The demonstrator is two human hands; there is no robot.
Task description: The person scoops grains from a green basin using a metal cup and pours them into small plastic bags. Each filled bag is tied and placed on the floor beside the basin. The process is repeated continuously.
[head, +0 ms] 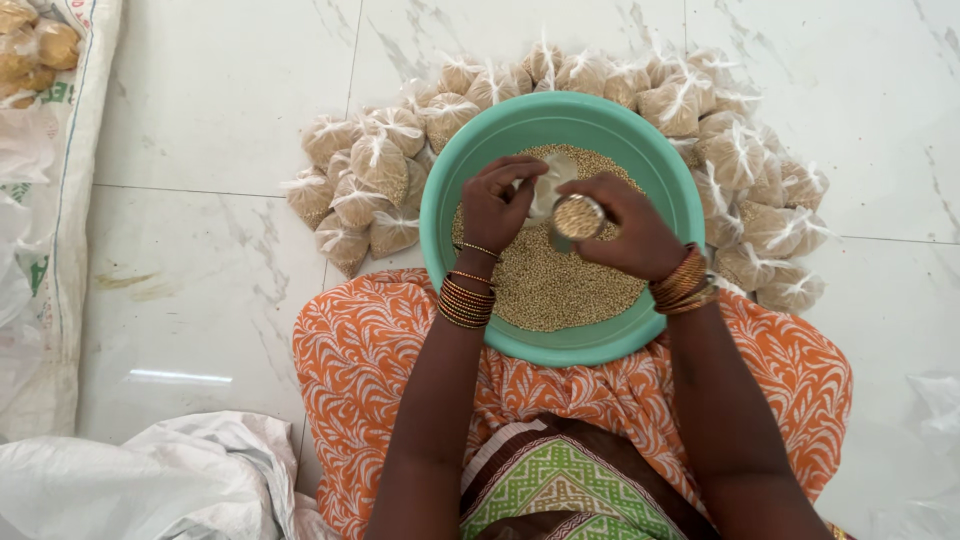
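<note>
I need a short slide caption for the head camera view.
Right hand holds a grain-filled cup over a green basin; left hand holds a clear bag.

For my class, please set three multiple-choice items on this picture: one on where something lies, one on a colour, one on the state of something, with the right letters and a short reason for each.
1. Where do the tied clear packets lie?
A. inside the basin
B. on the floor around the far side of the basin
C. on the person's lap

2. What colour is the basin?
A. red
B. turquoise green
C. black

3. In what state is the small cup in the right hand?
A. empty
B. full of grain
C. lying on the floor

Answers: 1 B, the packets form an arc on the tiles beyond the rim. 2 B, the rim and wall show turquoise green. 3 B, grain fills the cup to its brim, while the left hand pinches a clear bag beside it.
</note>
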